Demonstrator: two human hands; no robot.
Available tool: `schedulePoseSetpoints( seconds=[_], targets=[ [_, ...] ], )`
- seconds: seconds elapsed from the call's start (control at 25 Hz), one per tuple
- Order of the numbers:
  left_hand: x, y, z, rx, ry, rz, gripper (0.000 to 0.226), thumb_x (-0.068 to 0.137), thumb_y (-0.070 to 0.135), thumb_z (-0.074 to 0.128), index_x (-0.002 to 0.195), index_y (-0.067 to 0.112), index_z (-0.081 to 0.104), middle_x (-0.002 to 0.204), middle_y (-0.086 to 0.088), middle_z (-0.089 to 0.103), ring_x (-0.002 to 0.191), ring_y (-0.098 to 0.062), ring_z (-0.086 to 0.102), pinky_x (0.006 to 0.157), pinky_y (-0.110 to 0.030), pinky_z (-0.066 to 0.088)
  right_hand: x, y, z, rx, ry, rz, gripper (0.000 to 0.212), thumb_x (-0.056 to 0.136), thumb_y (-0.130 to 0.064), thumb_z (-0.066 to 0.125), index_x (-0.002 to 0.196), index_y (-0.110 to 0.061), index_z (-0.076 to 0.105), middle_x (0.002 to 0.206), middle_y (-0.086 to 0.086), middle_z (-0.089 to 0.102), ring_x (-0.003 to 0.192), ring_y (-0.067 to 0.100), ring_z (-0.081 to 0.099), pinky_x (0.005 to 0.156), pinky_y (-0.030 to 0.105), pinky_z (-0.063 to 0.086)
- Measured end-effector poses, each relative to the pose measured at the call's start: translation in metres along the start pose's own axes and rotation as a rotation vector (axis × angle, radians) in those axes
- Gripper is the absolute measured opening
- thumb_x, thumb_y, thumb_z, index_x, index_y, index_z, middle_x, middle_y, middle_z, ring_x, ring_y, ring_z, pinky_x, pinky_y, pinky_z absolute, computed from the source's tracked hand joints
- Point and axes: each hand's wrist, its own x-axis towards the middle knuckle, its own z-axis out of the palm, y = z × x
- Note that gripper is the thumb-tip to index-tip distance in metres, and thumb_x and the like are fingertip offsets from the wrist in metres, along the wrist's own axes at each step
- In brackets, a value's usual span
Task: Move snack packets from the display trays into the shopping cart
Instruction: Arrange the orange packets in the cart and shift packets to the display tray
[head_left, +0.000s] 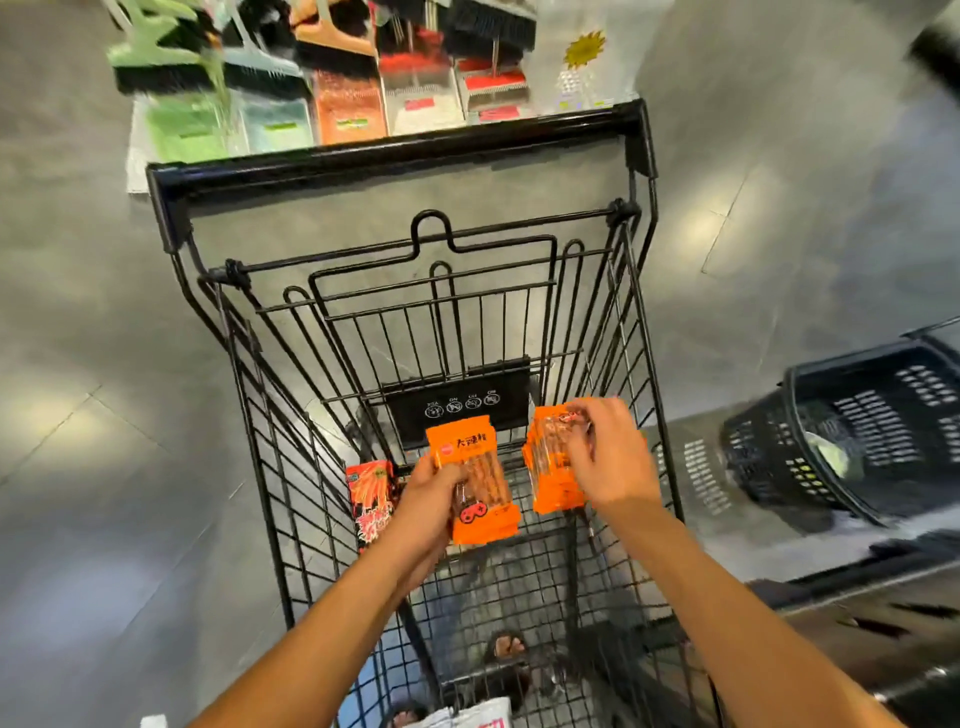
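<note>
Seen from your head, both your forearms reach out over the black wire shopping cart (395, 150). Your left hand (431, 499) curls its fingers round a stack of orange snack packets (467, 441). Your right hand (608, 457) clasps a second orange stack (550, 486) from above, just beside the first. A red packet (371, 499) leans against the cart's left wall. Grey floor (78, 364) lies all round, with dustpans (343, 104) beyond the handle and a black basket (857, 431) to the right.
</note>
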Motion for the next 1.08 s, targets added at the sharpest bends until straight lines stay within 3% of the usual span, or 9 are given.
schedulePoseSetpoints(
  seconds=[0.12, 0.28, 0.44, 0.48, 0.56, 0.64, 0.76, 0.88, 1.08],
  targets=[
    [0.016, 0.004, 0.025, 0.014, -0.026, -0.015, 0.024, 0.103, 0.008, 0.054, 0.126, 0.012, 0.057, 0.110, -0.013, 0.077, 0.107, -0.032, 0.072, 0.100, -0.057, 0.053, -0.006, 0.012, -0.041, -0.103, 0.225, -0.023, 0.040, 0.094, -0.012, 0.059, 0.133, -0.020, 0.055, 0.129, 0.001, 0.054, 0.115, 0.021, 0.052, 0.096, 0.039, 0.045],
    [0.057, -0.002, 0.069, 0.024, -0.012, -0.073, 0.025, 0.101, 0.005, 0.057, 0.125, 0.011, 0.059, 0.103, -0.014, 0.078, 0.089, -0.029, 0.075, 0.079, -0.049, 0.062, -0.011, 0.037, -0.037, -0.005, 0.034, 0.310, 0.059, 0.105, -0.025, 0.043, 0.159, -0.023, 0.020, 0.155, 0.005, 0.041, 0.134, 0.031, 0.049, 0.106, 0.047, 0.043],
    [0.099, -0.019, 0.113, 0.045, 0.044, -0.082, 0.009, 0.100, 0.004, 0.060, 0.099, 0.010, 0.067, 0.079, -0.007, 0.077, 0.065, -0.019, 0.074, 0.062, -0.035, 0.061, -0.011, 0.046, -0.031, 0.026, 0.012, 0.238, 0.055, 0.105, -0.021, 0.034, 0.158, -0.024, 0.020, 0.153, 0.006, 0.044, 0.133, 0.029, 0.048, 0.108, 0.046, 0.045],
    [0.105, -0.021, 0.123, 0.052, 0.042, -0.086, 0.018, 0.101, 0.003, 0.058, 0.088, 0.011, 0.068, 0.072, -0.005, 0.076, 0.058, -0.016, 0.072, 0.057, -0.031, 0.060, -0.011, 0.046, -0.031, 0.001, 0.060, 0.208, 0.052, 0.105, -0.018, 0.035, 0.156, -0.017, 0.027, 0.151, 0.008, 0.046, 0.129, 0.030, 0.053, 0.104, 0.046, 0.048],
    [0.116, -0.026, 0.141, 0.091, 0.067, -0.081, 0.026, 0.101, 0.000, 0.058, 0.079, 0.011, 0.067, 0.068, -0.006, 0.073, 0.054, -0.015, 0.069, 0.053, -0.028, 0.058, -0.015, 0.046, -0.024, -0.053, 0.165, 0.121, 0.042, 0.105, -0.014, 0.039, 0.145, -0.004, 0.045, 0.138, 0.013, 0.058, 0.099, 0.032, 0.069, 0.078, 0.044, 0.061],
    [0.132, -0.033, 0.147, 0.115, 0.126, -0.083, 0.025, 0.099, 0.002, 0.061, 0.076, 0.011, 0.065, 0.072, -0.008, 0.072, 0.059, -0.021, 0.069, 0.059, -0.035, 0.060, -0.019, 0.054, -0.017, -0.103, 0.223, 0.087, 0.042, 0.104, -0.017, 0.039, 0.144, -0.007, 0.048, 0.126, 0.011, 0.065, 0.079, 0.030, 0.071, 0.063, 0.042, 0.061],
    [0.178, -0.056, 0.138, 0.321, 0.258, -0.036, 0.015, 0.078, 0.031, 0.073, 0.073, 0.017, 0.072, 0.076, -0.008, 0.076, 0.074, -0.031, 0.074, 0.076, -0.055, 0.063, -0.017, 0.054, -0.020, -0.109, 0.195, 0.170, 0.042, 0.104, -0.021, 0.039, 0.145, -0.014, 0.044, 0.124, 0.008, 0.065, 0.081, 0.034, 0.071, 0.064, 0.043, 0.059],
    [0.227, -0.080, 0.120, 0.582, 0.324, -0.056, 0.037, 0.059, 0.049, 0.067, 0.091, 0.029, 0.070, 0.099, -0.006, 0.075, 0.086, -0.031, 0.073, 0.082, -0.049, 0.063, -0.018, 0.050, -0.022, -0.088, 0.184, 0.186, 0.039, 0.106, -0.022, 0.033, 0.143, -0.015, 0.042, 0.121, 0.003, 0.064, 0.074, 0.027, 0.069, 0.063, 0.043, 0.059],
    [0.147, -0.032, 0.128, 0.664, 0.207, 0.018, 0.037, 0.082, 0.037, 0.073, 0.110, 0.028, 0.050, 0.107, -0.006, 0.069, 0.090, -0.026, 0.070, 0.087, -0.047, 0.060, -0.018, 0.056, -0.017, -0.151, 0.135, 0.236, 0.030, 0.106, -0.016, 0.036, 0.133, -0.012, 0.050, 0.103, 0.000, 0.064, 0.060, 0.017, 0.056, 0.049, 0.035, 0.054]
  ],
)
